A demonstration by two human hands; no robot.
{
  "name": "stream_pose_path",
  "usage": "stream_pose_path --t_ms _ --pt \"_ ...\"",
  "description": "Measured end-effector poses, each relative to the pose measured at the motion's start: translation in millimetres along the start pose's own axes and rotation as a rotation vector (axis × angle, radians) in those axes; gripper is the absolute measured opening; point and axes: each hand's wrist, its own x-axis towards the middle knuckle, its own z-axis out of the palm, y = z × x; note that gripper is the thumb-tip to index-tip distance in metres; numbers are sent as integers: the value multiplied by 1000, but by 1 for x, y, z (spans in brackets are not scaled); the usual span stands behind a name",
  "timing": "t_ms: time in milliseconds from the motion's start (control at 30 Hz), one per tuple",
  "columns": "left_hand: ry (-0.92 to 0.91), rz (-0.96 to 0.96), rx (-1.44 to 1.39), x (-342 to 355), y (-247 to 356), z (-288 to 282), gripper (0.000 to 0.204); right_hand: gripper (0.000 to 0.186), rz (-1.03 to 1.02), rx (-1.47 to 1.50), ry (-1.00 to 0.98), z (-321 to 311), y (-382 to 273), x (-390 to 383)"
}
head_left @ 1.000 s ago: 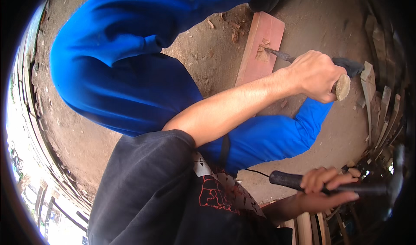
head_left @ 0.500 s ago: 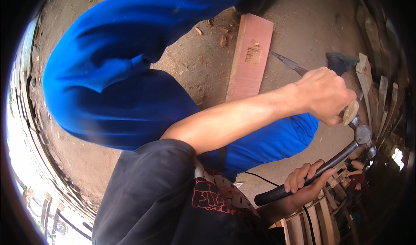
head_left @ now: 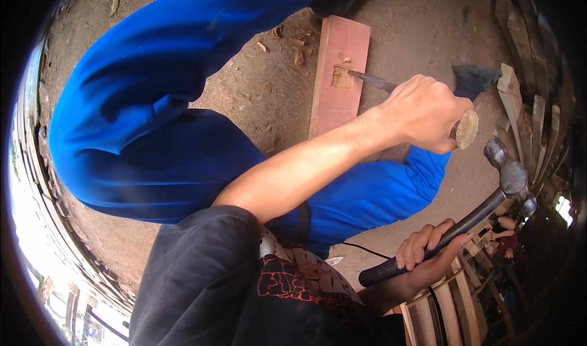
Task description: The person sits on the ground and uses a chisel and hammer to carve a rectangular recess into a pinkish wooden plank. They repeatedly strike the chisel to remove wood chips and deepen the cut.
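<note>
My left hand (head_left: 431, 110) is closed around a chisel (head_left: 374, 81). The chisel's tip rests at the edge of a rough square mortise (head_left: 343, 78) cut in a reddish wooden board (head_left: 330, 110). The worn butt of its handle pokes out of my fist. Lower right, my right hand (head_left: 428, 257) grips the dark handle of a ball-peen hammer (head_left: 513, 178). The hammer's head is close to the chisel's butt, with a gap between them. A few crumbs of wood lie by the mortise.
My blue-trousered legs (head_left: 159, 156) spread on either side of the board over a dirt floor (head_left: 238, 95) with wood chips. Wooden offcuts (head_left: 510, 95) line the right edge. Wooden slats (head_left: 449, 303) and another person (head_left: 506, 239) are at lower right.
The chisel has moved left in my left hand, its tip going from beside the board to the mortise. The hammer's head and the chisel's butt have come apart.
</note>
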Motion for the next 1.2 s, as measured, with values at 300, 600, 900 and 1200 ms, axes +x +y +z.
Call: stream_pose_path --t_ms 300,600,900,1200 --pt "12 -15 -4 3 -1 -9 19 55 -76 -18 -80 -11 -3 -8" --pt "-2 -7 3 2 -2 -8 17 62 2 -216 -100 0 9 -13" --pt "60 17 -11 2 -6 -8 18 56 -336 160 -322 -9 -18 -12" --pt "27 38 25 2 -8 -8 17 58 166 47 -185 -17 -10 -17"
